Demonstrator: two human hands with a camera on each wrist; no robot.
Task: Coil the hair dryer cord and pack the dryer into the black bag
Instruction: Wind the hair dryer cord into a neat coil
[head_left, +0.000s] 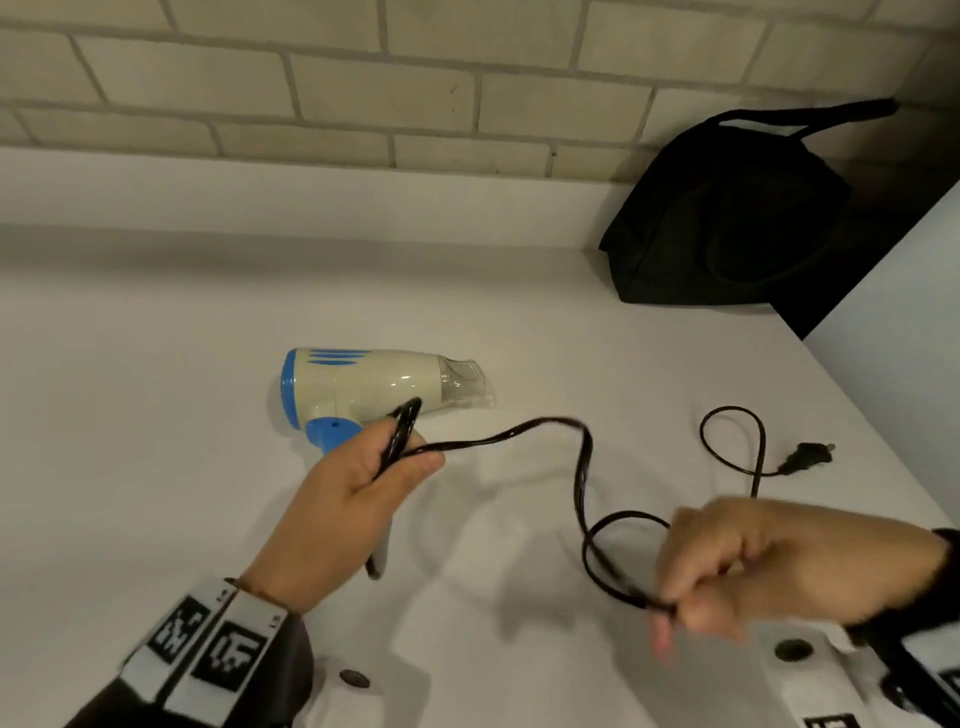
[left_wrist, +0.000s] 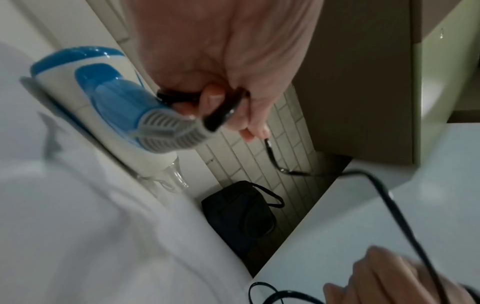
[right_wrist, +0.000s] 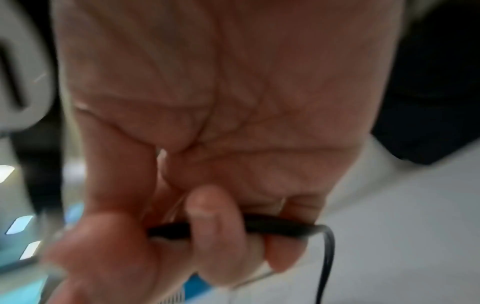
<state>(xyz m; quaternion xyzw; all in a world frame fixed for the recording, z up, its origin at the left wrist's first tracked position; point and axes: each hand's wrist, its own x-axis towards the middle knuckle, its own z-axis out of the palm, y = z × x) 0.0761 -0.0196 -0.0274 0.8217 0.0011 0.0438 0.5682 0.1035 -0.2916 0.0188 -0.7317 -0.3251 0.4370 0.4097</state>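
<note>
Head camera first: the left hand (head_left: 358, 478) is curled around the dryer's handle and also holds a few small loops of the thin, shiny black cord (head_left: 582, 467) between thumb and fingers. From that fist the cord runs off to the right, dips down, and reaches the right hand (head_left: 737, 566), which pinches it between thumb and bent fingers near the front edge of the white counter (head_left: 156, 364). The right wrist view shows that pinch close up, tight on the cord with the rest of the fingers curled in. Past the right hand the cord makes one more loose loop on the counter and ends at the black plug (head_left: 808, 457), which lies near the right edge. So the loose part of the cord lies to the right of the left hand's loops, stretched left to right, and the right hand is the nearer one to bring it over. The cream and blue plastic hair dryer (head_left: 374, 387) lies on its side in the middle of the counter, with its clear nozzle pointing right. The soft black fabric bag with a strap (head_left: 727, 218) sits in the back right corner against the pale brick wall (head_left: 363, 78), well apart from both hands. I think the coiling is only partly done, and the packing has not begun.
</note>
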